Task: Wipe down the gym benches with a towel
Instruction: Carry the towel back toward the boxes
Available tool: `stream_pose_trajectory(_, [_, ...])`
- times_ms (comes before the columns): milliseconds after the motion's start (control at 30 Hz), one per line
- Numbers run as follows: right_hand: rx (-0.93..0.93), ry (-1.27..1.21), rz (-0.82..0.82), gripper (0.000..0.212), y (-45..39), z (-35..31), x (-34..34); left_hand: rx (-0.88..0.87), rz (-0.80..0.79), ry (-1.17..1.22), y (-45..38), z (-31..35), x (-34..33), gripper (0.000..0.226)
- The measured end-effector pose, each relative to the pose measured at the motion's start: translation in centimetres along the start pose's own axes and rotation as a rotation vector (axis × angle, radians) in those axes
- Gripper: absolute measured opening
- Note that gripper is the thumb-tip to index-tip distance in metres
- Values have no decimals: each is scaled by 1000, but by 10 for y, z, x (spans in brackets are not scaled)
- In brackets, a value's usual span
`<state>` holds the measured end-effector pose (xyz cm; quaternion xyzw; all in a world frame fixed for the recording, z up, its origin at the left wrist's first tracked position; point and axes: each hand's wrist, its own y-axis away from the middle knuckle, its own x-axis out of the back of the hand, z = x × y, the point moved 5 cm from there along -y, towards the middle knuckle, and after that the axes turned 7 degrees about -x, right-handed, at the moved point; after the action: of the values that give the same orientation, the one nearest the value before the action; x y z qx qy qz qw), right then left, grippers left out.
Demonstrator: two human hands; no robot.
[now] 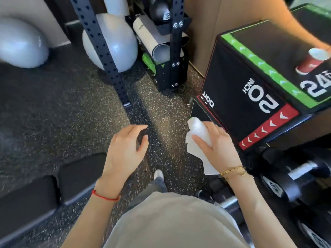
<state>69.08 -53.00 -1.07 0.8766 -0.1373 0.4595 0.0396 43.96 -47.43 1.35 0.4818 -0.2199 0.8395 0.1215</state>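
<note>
My right hand (216,147) holds a white towel (197,140) above the speckled floor, just in front of the black plyo box. The towel hangs down past my wrist. My left hand (125,149) hovers open, fingers loosely curled, holding nothing. A black padded bench (53,185) lies at the lower left, its two cushions split by a gap; my left forearm passes over its near end. Neither hand touches the bench.
A black plyo box (250,86) with red and green edges stands at right, a red cup (311,61) on it. Another person's arm (308,20) reaches in at the top right. Dumbbells (286,181) lie lower right. A rack upright (107,56), grey balls (114,45) and rolled mats (155,43) stand behind.
</note>
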Motion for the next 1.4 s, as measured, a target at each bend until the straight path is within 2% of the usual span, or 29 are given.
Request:
stream_pose_trajectory(200, [-140,3,131,49,-81,-8,-3,-138,-91,31,-123,-27,-4,31])
stream_pose_trajectory(367, [-275,16,172,57,-128,4,2,-278,-185,54,-206,-29,-28,32])
stream_pose_trajectory(500, [-365,27,208,53,-166,24,8,-351,-233,78,-270,-23,-56,31])
stream_pose_trajectory(833, [-520,35,332,44,-289,111,60,-511,-284,111,-448,36,-135,32])
stream_pose_trajectory(1000, [-555,88,362,62,-366,166,99,-544,-306,133,-535,74,-177,33])
stream_pose_trajectory(1200, [-598,187,381,63,-443,230,124,-634,-298,173,-616,109,-230,30])
stream_pose_trajectory(1400, [-686,263,343,67,-489,280,122,-704,-389,203,-662,136,-274,32])
